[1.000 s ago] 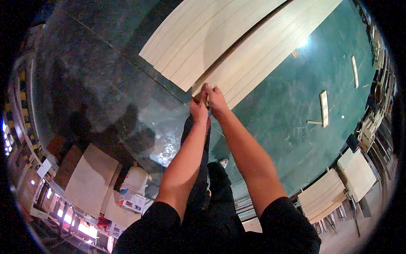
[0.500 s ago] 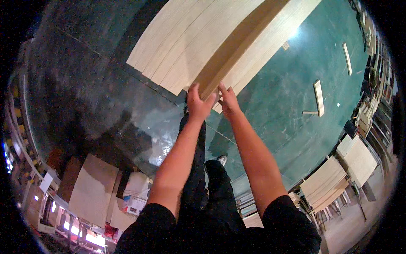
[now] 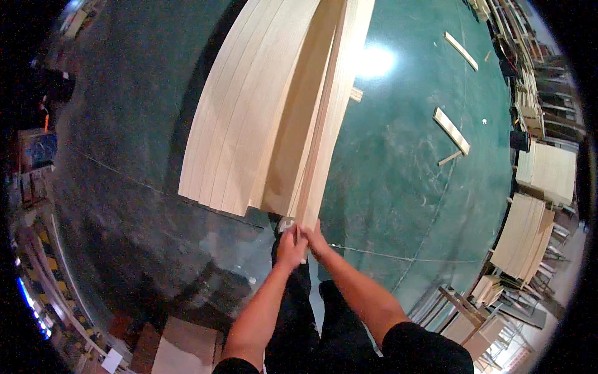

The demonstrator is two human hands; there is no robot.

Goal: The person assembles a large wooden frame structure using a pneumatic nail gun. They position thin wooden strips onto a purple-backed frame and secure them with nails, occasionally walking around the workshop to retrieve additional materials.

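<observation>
Both my hands grip the near end of a long, narrow, pale wooden board, which runs away from me toward the top of the view. My left hand is closed round its left side. My right hand wraps the right side, close against the left. A darker brown strip runs lengthwise along the board; whether it is an edge or a gap between two pieces, I cannot tell. Left of it lie several wide, pale wooden planks side by side, with a shaded strip between them and the board.
Loose wood strips and another short strip lie on the green floor at right. A small wood piece pokes out beside the board. Stacked panels line the right side. A brown panel stands at lower left.
My hands have come down and closer together, closing on the board's near end. The board has swung more upright in view and toward me. The view has turned, shifting the floor strips.
</observation>
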